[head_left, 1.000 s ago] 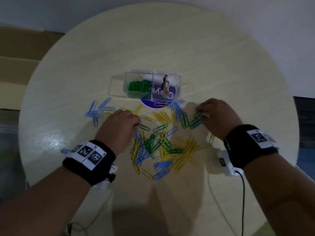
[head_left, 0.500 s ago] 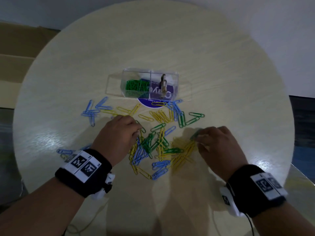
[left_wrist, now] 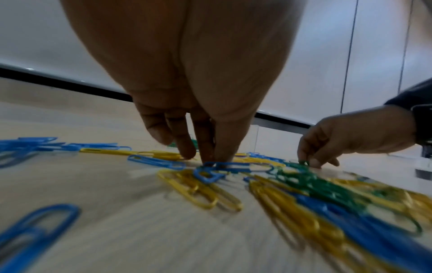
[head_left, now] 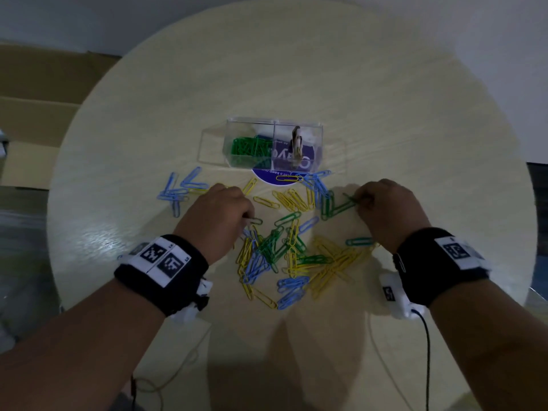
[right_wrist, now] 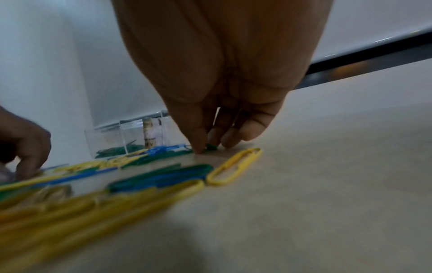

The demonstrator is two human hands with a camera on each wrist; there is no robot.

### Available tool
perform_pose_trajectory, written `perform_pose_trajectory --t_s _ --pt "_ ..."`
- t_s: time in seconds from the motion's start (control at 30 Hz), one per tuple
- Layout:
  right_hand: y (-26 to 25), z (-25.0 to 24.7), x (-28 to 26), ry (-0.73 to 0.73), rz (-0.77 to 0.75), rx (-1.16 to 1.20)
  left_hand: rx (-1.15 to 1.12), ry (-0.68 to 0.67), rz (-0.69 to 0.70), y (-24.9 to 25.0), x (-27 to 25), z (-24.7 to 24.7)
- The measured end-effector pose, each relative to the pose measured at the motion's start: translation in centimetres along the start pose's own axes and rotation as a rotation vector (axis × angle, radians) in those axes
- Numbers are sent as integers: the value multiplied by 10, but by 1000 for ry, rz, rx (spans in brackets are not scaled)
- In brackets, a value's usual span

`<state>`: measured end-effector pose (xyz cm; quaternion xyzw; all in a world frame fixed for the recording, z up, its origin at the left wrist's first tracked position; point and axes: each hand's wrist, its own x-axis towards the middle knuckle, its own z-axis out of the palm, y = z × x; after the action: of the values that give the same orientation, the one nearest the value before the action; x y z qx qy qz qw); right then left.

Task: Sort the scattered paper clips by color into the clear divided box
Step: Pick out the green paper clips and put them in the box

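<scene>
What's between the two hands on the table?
Head view: loose clips, no bare stretch. Yellow clips, a green clip and a blue clip lie between the left hand and right hand.

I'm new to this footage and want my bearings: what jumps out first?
A tangle of blue, yellow and green paper clips sprawls mid-table on the round pale wooden table. Behind it stands the clear divided box, green clips in its left compartment. The left hand and right hand pick at the pile.

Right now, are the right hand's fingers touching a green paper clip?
Touching. The right wrist view shows the right hand with its fingertips pressed around the green paper clip on the table.
</scene>
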<state>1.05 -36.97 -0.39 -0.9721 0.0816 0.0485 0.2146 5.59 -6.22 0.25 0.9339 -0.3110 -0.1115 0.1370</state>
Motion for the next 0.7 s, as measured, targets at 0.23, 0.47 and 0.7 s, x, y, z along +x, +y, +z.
perform_pose_trajectory --t_s 0.23,0.47,0.7 --pt "-2 -11 -4 -44 53 -2 -137 -11 -149 2 12 -16" --pt "-21 -6 -16 -70 -132 39 -284 -19 -144 47 25 3" --pt "-18 2 -23 -157 -26 -58 -96 -104 -134 43 19 2"
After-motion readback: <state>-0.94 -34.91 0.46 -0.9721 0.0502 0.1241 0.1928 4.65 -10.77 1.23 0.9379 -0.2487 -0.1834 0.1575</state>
